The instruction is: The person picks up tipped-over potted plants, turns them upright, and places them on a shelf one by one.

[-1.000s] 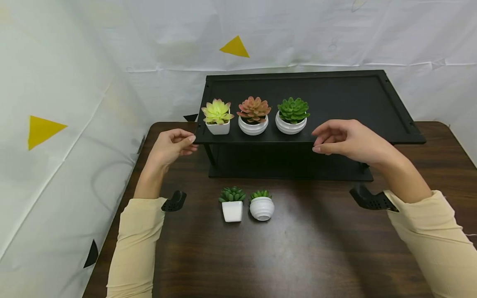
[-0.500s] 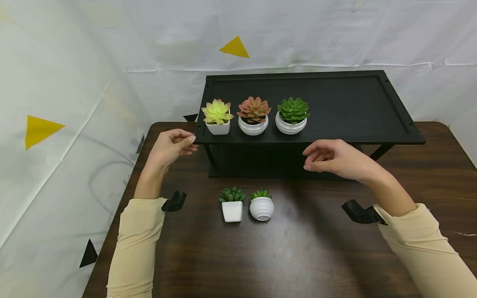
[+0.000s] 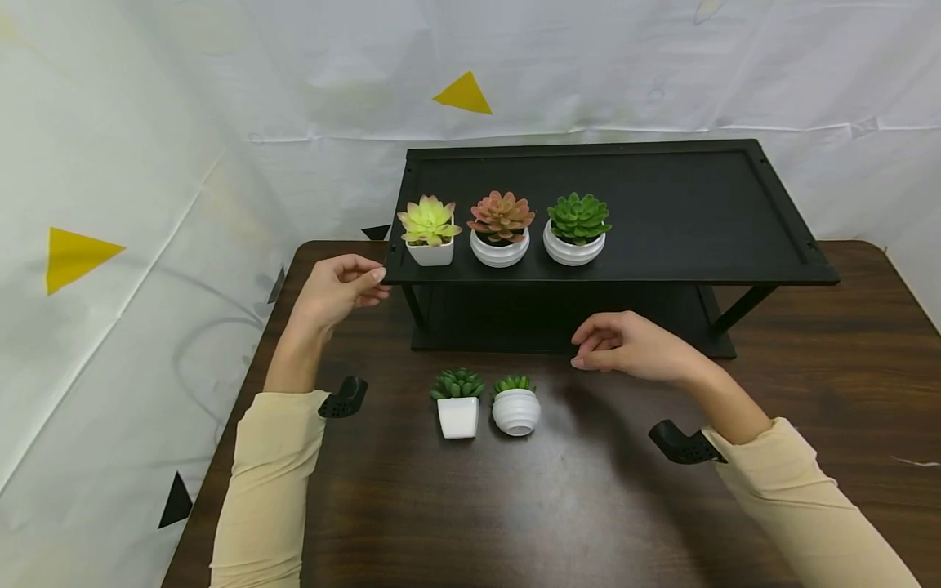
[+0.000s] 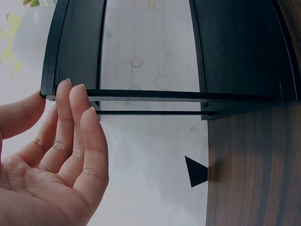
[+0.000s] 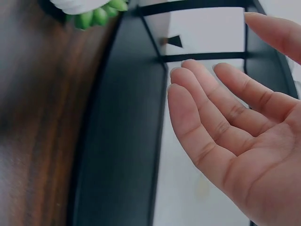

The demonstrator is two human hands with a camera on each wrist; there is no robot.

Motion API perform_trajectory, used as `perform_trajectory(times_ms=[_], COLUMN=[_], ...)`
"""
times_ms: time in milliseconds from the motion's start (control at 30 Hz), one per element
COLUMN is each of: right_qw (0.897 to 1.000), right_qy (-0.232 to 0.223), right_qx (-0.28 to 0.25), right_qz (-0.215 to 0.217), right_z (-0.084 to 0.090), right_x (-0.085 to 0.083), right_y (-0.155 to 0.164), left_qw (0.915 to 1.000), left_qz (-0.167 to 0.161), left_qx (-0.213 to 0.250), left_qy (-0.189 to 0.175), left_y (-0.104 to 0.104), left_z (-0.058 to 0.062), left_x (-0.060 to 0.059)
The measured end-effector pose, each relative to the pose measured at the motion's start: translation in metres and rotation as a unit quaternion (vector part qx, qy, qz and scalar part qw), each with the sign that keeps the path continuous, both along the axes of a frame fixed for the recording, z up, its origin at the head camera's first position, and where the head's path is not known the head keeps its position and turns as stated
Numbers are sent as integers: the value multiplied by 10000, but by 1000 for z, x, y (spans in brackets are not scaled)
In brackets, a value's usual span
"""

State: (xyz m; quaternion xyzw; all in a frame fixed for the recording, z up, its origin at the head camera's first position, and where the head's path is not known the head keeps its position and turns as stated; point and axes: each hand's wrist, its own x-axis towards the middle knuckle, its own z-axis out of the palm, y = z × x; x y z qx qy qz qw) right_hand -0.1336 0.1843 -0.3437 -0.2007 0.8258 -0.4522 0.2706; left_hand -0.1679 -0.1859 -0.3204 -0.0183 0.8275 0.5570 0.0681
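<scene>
**Hands at the black shelf, two small pots in front**

The black shelf [image 3: 662, 204] stands at the back of the wooden table [image 3: 588, 506], and its near left corner is touched by the left hand [image 3: 334, 290]: the thumb and fingertips [image 4: 70, 94] rest against that corner, fingers fairly straight, gripping nothing firmly. The right hand [image 3: 625, 347] hangs in the air in front of the lower board of the shelf, fingers relaxed and loosely bent, holding nothing.

On the top board, along its front edge, three pots stand in a row: a yellow-green plant [image 3: 430, 229], a reddish plant [image 3: 500, 227] and a dark green plant [image 3: 577, 227]. On the table before the shelf sit a square white pot [image 3: 458, 404] and a round white pot [image 3: 516, 404], just beside each other. The round pot is the nearer to the right hand, below and to its left, clearly apart from it. Nothing stands between them.
</scene>
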Motion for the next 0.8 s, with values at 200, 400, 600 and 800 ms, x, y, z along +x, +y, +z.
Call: perform_trajectory(times_ms=[200, 400, 600, 800], right_qw=[9997, 9986, 9972, 9968], right_qy=[-116, -389, -704, -766], right_qx=[-123, -247, -181, -188], right_qz=[187, 252, 172, 100], right_z=[-20, -41, -58, -69], right_x=[3, 7, 13, 16], right_y=[-7, -17, -27, -35], left_qw=[10000, 10000, 10000, 9999], left_qz=[22, 19, -1, 6], left_qx=[-50, -57, 21, 149], left_qy=[26, 33, 78, 76], left_y=[0, 0, 0, 0], left_z=[1, -1, 0, 1], left_x=[1, 0, 1, 2])
